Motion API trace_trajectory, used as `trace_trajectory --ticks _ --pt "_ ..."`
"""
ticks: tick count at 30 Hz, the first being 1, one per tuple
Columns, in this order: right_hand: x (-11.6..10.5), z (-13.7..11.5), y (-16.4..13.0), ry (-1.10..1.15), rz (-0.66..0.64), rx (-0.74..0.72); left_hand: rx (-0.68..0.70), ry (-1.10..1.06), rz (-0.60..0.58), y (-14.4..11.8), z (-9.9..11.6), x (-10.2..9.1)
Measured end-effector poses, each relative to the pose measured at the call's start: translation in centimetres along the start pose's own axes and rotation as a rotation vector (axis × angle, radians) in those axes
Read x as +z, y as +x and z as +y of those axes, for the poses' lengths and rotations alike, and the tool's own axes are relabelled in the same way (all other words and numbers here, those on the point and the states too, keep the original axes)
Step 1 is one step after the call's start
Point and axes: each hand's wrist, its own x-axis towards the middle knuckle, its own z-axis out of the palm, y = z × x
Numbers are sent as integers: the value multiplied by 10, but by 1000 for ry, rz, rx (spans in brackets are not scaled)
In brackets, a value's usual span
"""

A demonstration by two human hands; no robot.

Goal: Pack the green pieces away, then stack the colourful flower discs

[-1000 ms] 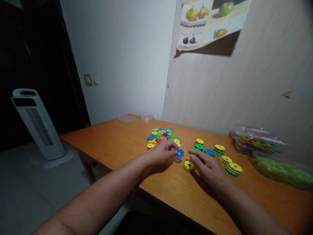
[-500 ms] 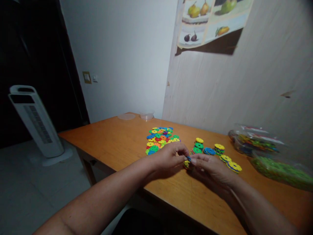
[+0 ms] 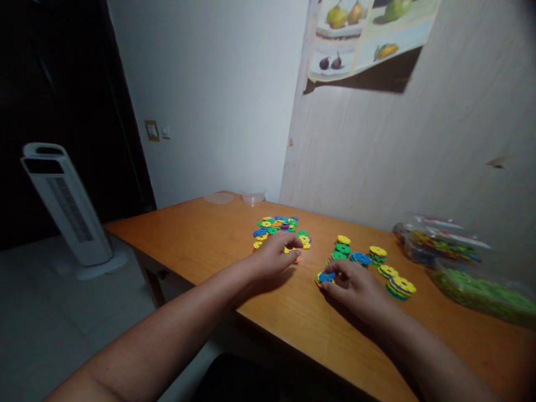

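The orange surface (image 3: 201,245) carries a loose pile of coloured discs (image 3: 276,228) directly ahead of the left hand (image 3: 274,255), whose curled fingers rest on the pile's near edge. The right hand (image 3: 355,285) lies to the right, fingertips pinched narrowly on a small stack topped by a blue disc (image 3: 326,276).

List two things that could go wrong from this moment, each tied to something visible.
1. The right hand rests its fingertips on the short stack of notched plastic discs topped with blue; a nudge might topple it.
2. The left hand lies over the loose pile of multicoloured plastic discs; a sweep could scatter them.
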Motion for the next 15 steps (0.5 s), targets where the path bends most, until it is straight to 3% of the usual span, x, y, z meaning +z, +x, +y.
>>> trace_trajectory --ticks 9,15 --pt "-5 -2 -1 -129 -10 -67 -118 53 61 -5 -23 -23" --pt "-6 -1 -2 -140 -7 -54 -182 111 39 -8 -38 -33"
